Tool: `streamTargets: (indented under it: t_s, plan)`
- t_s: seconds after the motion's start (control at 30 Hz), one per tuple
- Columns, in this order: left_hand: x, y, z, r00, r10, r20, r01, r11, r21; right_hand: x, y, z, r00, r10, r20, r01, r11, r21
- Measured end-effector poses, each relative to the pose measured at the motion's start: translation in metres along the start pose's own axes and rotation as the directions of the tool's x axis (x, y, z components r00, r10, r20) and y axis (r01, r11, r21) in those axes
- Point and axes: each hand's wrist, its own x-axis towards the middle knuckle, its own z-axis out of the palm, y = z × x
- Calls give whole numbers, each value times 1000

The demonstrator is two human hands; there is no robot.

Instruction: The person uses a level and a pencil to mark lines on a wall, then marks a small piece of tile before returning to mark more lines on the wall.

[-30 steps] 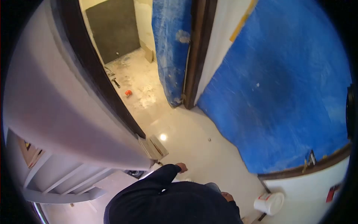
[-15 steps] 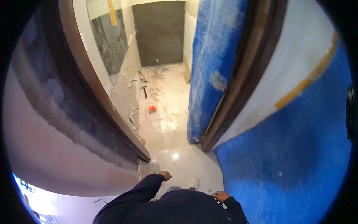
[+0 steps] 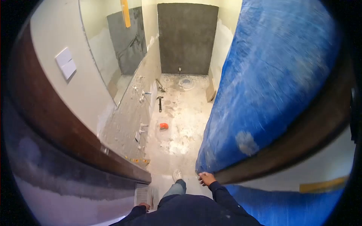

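My left hand [image 3: 144, 206] hangs low by my left side, fingers loosely apart and nothing in them. It is nearest to a narrow ribbed panel [image 3: 141, 194] at the foot of the left door frame. My right hand [image 3: 206, 179] reaches forward, its fingers loosely bent and apart. Its fingertips overlap the lower corner of a door wrapped in blue plastic sheeting [image 3: 260, 90]. One of my feet, in a light shoe [image 3: 177, 174], is at the doorway's threshold.
A hammer [image 3: 160, 103] and an orange pipe elbow [image 3: 163, 126] lie on the stained floor [image 3: 181, 139] ahead. A yellow-orange spirit level [image 3: 140, 161] is at the left wall's base. Pipe stubs [image 3: 144, 95] stick out of that wall. Dark door frames [image 3: 124, 164] stand close on either side.
I have moved forward into the doorway, so the room appears closer. My left hand has swung back and my right hand forward to the blue sheeting's lower corner.
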Motion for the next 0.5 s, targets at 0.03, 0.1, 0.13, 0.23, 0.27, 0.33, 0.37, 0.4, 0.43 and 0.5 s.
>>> streamTargets:
  t_s: [0.03, 0.1, 0.13, 0.23, 0.27, 0.33, 0.37, 0.4, 0.43, 0.5]
  plan:
    - [8, 5, -35, 995, -50, 85, 61, 990, -130, 18, -15, -3, 1000, -9, -1, 9, 1000, -2]
    - [36, -7, -87, 997, -18, 77, 33, 979, -202, 47, -36, -6, 989, 136, 60, -129, 985, -115]
    - [58, -18, -110, 998, 56, -22, -59, 989, -138, 66, -48, -10, 985, 163, 50, -153, 976, -152]
    - [115, -44, -209, 969, -247, 22, 148, 507, -849, 146, -77, -30, 993, 114, 9, -110, 970, -216]
    - [129, -66, -247, 936, 113, -332, -174, 972, -159, 193, -67, -42, 999, 5, 31, 6, 936, -353]
    - [166, -81, -316, 950, -302, -79, 67, 444, -894, 214, -117, -52, 999, 39, -30, -45, 964, -262]
    - [155, -77, -373, 928, -356, -109, 32, 370, -928, 227, -150, -56, 993, 72, -92, -86, 983, -162]
    - [174, -86, -403, 930, -342, -134, -38, 274, -961, 246, -171, -60, 994, 64, -86, -78, 984, -163]
    - [181, -89, -434, 927, -349, -136, -38, 274, -961, 263, -191, -66, 991, 82, -102, -95, 987, -129]
    - [183, -87, -499, 929, -337, -155, -169, -14, -985, 301, -218, -80, 988, 101, -113, -112, 989, -98]
